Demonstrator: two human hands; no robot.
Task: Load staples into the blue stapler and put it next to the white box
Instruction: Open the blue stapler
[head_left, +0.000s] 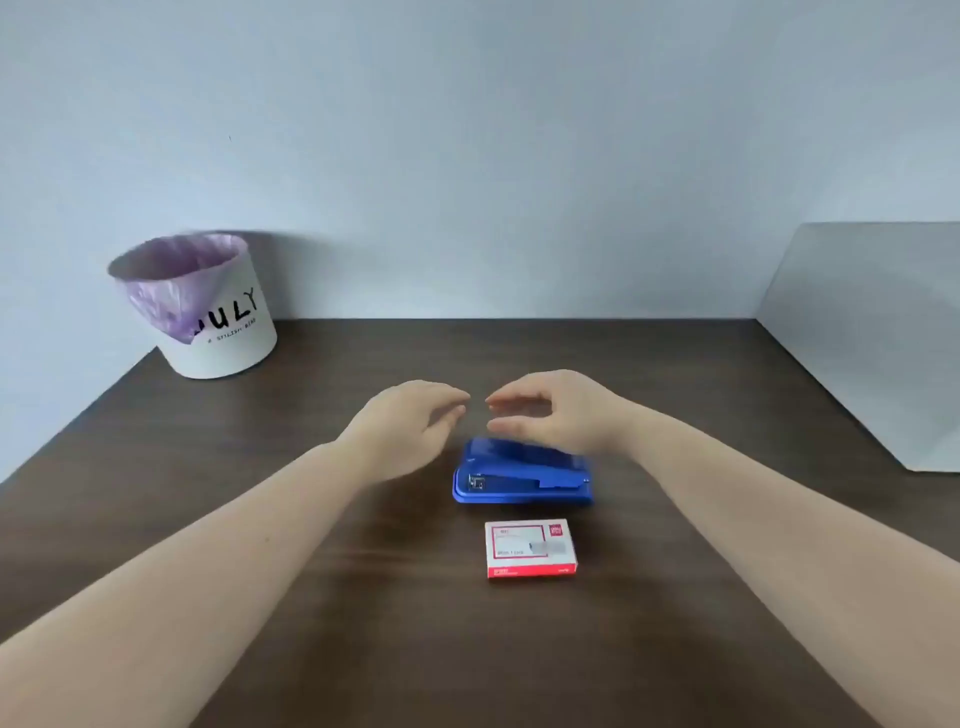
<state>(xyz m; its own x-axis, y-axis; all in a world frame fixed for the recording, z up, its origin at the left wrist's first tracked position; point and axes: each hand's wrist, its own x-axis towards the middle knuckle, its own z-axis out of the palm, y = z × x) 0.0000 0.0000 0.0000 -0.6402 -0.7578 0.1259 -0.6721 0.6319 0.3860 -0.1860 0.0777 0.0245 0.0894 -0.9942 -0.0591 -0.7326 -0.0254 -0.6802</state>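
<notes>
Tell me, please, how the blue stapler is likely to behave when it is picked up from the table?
The blue stapler looks like hard plastic and metal, so it should probably stay stiff in the grip. It lies closed on a broad flat base, so it seems unlikely to roll or tip. Its hinged top may swing open if lifted by the upper arm alone; neither the left hand nor the right hand holds it.

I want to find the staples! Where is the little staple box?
In the head view, the small staple box lies on the dark table, just right of centre, directly in front of the blue stapler on the person's side.
</notes>
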